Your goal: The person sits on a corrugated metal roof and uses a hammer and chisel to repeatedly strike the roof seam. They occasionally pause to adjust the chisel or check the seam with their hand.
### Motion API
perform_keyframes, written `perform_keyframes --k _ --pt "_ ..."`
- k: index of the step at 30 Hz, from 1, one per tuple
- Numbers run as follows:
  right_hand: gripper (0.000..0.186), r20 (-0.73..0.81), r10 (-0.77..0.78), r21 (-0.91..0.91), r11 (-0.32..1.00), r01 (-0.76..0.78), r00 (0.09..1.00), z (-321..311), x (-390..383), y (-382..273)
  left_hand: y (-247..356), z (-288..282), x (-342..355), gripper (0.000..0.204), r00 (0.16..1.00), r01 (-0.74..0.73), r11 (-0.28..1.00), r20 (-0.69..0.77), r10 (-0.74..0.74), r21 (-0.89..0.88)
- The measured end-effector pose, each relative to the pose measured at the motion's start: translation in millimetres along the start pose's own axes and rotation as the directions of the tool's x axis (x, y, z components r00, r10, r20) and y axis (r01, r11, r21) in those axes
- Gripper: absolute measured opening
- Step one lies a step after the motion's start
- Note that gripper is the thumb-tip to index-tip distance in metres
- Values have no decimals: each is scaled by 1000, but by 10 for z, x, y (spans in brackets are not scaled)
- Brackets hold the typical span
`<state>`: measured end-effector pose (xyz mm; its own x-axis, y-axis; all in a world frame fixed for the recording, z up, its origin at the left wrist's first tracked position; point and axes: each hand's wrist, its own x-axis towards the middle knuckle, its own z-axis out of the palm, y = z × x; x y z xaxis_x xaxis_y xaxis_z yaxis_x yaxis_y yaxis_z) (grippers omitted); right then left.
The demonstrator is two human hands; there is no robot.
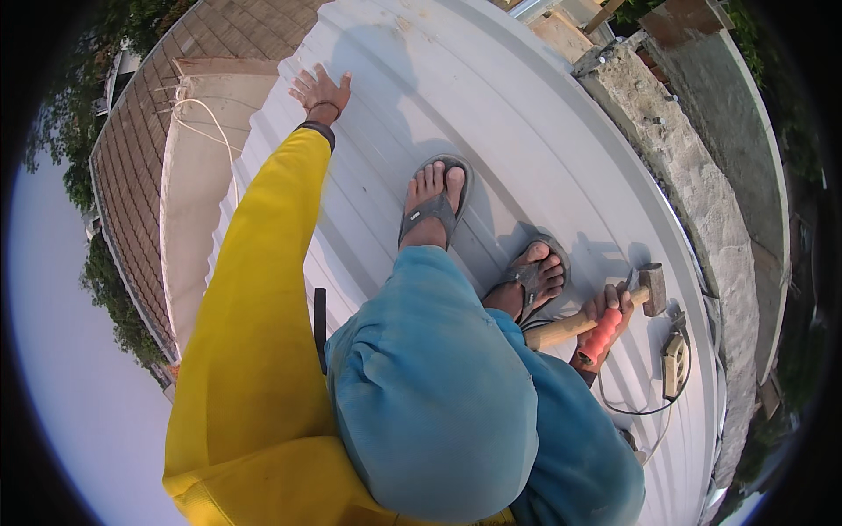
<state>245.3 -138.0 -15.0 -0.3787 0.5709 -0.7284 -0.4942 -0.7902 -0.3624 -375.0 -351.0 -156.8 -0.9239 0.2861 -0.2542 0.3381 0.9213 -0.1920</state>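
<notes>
My left hand (320,94) lies with its fingers spread on the pale corrugated metal roof sheet (491,114), near the sheet's left edge. It holds nothing. At the lower right, my right hand (614,309) is closed round a hammer (653,289) with a blocky metal head and a wooden handle. In the same grip is a tool with a red ribbed handle (601,336); its kind cannot be told, as the fingers cover part of it. My feet, in dark flip-flops (434,209), stand on the sheet between the two hands.
A power strip (674,366) with a looping cable lies right of my right hand. A rough concrete wall (693,167) runs along the right edge. Beyond the sheet's left edge are a pale wall (197,175), a loose white wire (215,123) and a brown tiled roof (132,188).
</notes>
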Motion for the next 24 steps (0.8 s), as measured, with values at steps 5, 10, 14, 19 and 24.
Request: perform_keyframes --k 5,10,14,19,24 --pt "12 16 -9 7 1000 9 1000 18 37 -7 342 36 -923 73 893 -380 825 69 446 -418" --pt "11 19 3 -4 1000 -3 1000 1 53 -63 811 -328 -1619 71 714 -562 583 12 701 -587" --pt "11 -15 -19 -20 1000 19 1000 -13 85 -68 1439 -577 -1430 81 637 -637 602 110 763 -482" --pt "13 -5 -17 1 1000 17 1000 0 141 -40 2215 -318 -1085 100 802 -470 845 276 530 -255" --pt "14 -43 -38 62 997 41 998 48 168 -13 2367 8 -195 109 971 -184 864 47 232 -469"
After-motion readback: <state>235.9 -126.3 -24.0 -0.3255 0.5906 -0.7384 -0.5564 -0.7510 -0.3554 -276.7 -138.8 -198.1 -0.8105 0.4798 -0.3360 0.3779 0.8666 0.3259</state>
